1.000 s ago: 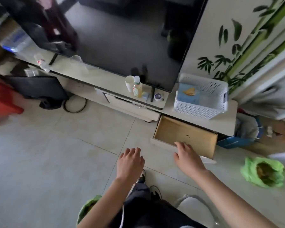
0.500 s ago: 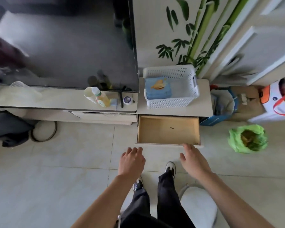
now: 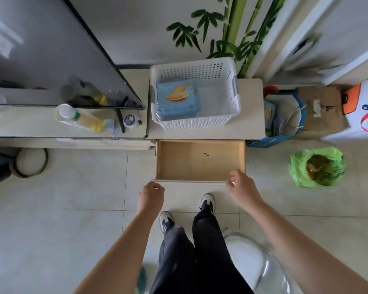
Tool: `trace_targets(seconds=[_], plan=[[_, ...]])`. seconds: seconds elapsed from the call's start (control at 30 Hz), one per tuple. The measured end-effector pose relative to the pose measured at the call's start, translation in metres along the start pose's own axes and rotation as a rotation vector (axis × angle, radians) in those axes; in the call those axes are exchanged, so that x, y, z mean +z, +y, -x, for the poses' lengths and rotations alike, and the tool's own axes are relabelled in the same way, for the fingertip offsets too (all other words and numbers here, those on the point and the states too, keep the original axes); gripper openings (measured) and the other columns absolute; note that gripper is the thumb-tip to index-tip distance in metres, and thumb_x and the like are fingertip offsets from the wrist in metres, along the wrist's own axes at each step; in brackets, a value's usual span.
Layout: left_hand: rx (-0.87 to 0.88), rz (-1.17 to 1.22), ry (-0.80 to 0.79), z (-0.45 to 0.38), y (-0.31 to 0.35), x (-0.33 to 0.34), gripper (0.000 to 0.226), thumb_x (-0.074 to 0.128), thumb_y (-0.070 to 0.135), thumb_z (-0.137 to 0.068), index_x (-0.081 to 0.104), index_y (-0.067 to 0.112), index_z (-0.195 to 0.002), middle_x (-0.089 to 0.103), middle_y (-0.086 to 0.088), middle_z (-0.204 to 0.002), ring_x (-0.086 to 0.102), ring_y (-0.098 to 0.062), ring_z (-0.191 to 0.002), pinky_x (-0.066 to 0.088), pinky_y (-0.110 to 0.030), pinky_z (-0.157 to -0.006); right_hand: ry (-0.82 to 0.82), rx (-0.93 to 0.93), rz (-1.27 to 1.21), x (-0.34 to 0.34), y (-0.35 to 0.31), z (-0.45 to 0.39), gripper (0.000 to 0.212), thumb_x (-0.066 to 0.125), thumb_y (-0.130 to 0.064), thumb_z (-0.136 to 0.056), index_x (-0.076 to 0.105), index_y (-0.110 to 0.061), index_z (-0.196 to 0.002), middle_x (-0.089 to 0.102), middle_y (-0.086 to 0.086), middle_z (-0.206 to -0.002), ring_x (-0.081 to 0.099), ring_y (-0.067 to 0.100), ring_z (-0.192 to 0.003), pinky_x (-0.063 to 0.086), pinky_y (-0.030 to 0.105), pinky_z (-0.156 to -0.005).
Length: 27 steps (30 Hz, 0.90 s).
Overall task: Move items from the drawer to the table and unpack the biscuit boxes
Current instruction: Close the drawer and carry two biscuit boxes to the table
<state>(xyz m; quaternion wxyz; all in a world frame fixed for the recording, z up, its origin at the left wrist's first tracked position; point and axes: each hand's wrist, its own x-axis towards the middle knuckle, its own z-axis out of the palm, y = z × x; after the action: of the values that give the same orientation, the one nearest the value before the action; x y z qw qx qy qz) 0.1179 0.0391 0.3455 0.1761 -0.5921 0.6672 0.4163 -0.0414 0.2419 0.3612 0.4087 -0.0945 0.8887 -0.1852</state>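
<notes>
The wooden drawer (image 3: 200, 160) is pulled out below the pale TV table (image 3: 251, 107) and shows a bare bottom with a small dark mark. A blue biscuit box (image 3: 179, 98) lies in the white perforated basket (image 3: 191, 64) on the table above the drawer. My left hand (image 3: 150, 196) hovers just below the drawer front's left corner, fingers loosely curled, holding nothing. My right hand (image 3: 242, 190) is at the drawer front's right end, its bent fingertips at the edge; I cannot tell whether they touch it.
A TV screen (image 3: 51, 49) leans over the table's left part, with a yellow bottle (image 3: 87, 120), a cup and a small round tin in front. On the floor sit a green bag (image 3: 318, 167), a blue bag (image 3: 283, 115), cardboard and a clear chair (image 3: 263, 266).
The view has swung until it looks straight down on the drawer. Both hands' fingers were straight and are now curled. The drawer stays open.
</notes>
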Motion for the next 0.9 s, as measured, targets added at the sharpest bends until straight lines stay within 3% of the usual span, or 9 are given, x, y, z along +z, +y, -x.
trace_targets(seconds=[0.1,0.17,0.3,0.43,0.57,0.7,0.77,0.83,0.9], plan=[[-0.106,0.135,-0.024,-0.029,0.001,0.018,0.019,0.048,0.012,-0.087,0.065,0.017,-0.081,0.071,-0.009,-0.086,0.063,-0.032,-0.083,0.051,-0.038,-0.069,-0.029,0.138,-0.203,0.007,0.015,-0.032,0.038,0.049,-0.019,-0.100,0.051,-0.002,-0.134,0.058,0.012,-0.133,0.055,0.025,-0.121,0.041,0.028,-0.095],[-0.208,0.253,-0.074,-0.050,0.002,0.032,0.018,0.051,0.009,-0.090,0.063,0.013,-0.077,0.068,-0.010,-0.083,0.060,-0.028,-0.073,0.048,-0.035,-0.063,-0.045,0.232,-0.351,0.017,0.027,-0.054,0.036,0.050,-0.020,-0.098,0.055,-0.006,-0.131,0.058,0.009,-0.132,0.056,0.024,-0.119,0.042,0.033,-0.104],[-0.393,0.362,-0.200,-0.094,0.000,0.065,0.014,0.050,0.009,-0.095,0.062,0.003,-0.099,0.063,-0.011,-0.091,0.058,-0.024,-0.073,0.046,-0.030,-0.063,-0.087,0.438,-0.632,0.048,0.051,-0.098,0.022,0.048,-0.015,-0.098,0.061,-0.006,-0.112,0.060,0.024,-0.120,0.058,0.037,-0.113,0.046,0.049,-0.104],[-0.428,0.375,-0.268,-0.144,-0.019,0.106,0.019,0.046,0.012,-0.098,0.060,0.003,-0.106,0.067,-0.013,-0.098,0.064,-0.029,-0.083,0.052,-0.038,-0.081,-0.096,0.545,-0.731,0.088,0.078,-0.144,0.015,0.048,-0.015,-0.099,0.061,-0.010,-0.100,0.065,0.022,-0.113,0.061,0.033,-0.111,0.048,0.045,-0.101],[-0.457,0.283,-0.344,-0.189,-0.042,0.147,0.017,0.047,0.013,-0.097,0.060,0.005,-0.106,0.070,-0.012,-0.096,0.066,-0.028,-0.078,0.052,-0.035,-0.073,-0.097,0.654,-0.778,0.128,0.106,-0.187,0.014,0.047,-0.012,-0.099,0.059,-0.008,-0.094,0.064,0.022,-0.115,0.060,0.033,-0.113,0.050,0.042,-0.098],[-0.504,0.321,-0.347,-0.228,-0.067,0.180,0.013,0.046,0.010,-0.097,0.057,0.004,-0.097,0.067,-0.014,-0.101,0.069,-0.034,-0.088,0.053,-0.039,-0.082,-0.086,0.769,-0.798,0.165,0.130,-0.223,0.017,0.047,-0.013,-0.100,0.056,-0.002,-0.109,0.063,0.016,-0.110,0.066,0.031,-0.095,0.055,0.036,-0.075],[-0.543,0.383,-0.330,-0.245,-0.078,0.194,0.011,0.047,0.009,-0.097,0.055,0.001,-0.094,0.063,-0.016,-0.103,0.069,-0.036,-0.085,0.053,-0.039,-0.077,-0.083,0.838,-0.807,0.176,0.135,-0.234,0.010,0.045,-0.013,-0.100,0.052,-0.007,-0.099,0.061,0.017,-0.111,0.067,0.031,-0.089,0.056,0.036,-0.063],[-0.605,0.493,-0.319,-0.256,-0.084,0.208,0.012,0.047,0.009,-0.099,0.052,-0.001,-0.104,0.058,-0.017,-0.100,0.067,-0.034,-0.078,0.053,-0.037,-0.072,-0.077,0.943,-0.906,0.184,0.139,-0.246,0.008,0.041,-0.009,-0.100,0.049,-0.008,-0.097,0.058,0.021,-0.114,0.065,0.034,-0.090,0.057,0.041,-0.066],[-0.656,0.636,-0.291,-0.265,-0.086,0.220,0.018,0.045,0.010,-0.101,0.047,0.000,-0.116,0.056,-0.019,-0.096,0.065,-0.034,-0.079,0.053,-0.039,-0.077,-0.043,1.017,-1.074,0.189,0.143,-0.255,0.019,0.039,-0.004,-0.099,0.046,-0.011,-0.115,0.055,0.022,-0.114,0.063,0.035,-0.095,0.056,0.048,-0.082]])
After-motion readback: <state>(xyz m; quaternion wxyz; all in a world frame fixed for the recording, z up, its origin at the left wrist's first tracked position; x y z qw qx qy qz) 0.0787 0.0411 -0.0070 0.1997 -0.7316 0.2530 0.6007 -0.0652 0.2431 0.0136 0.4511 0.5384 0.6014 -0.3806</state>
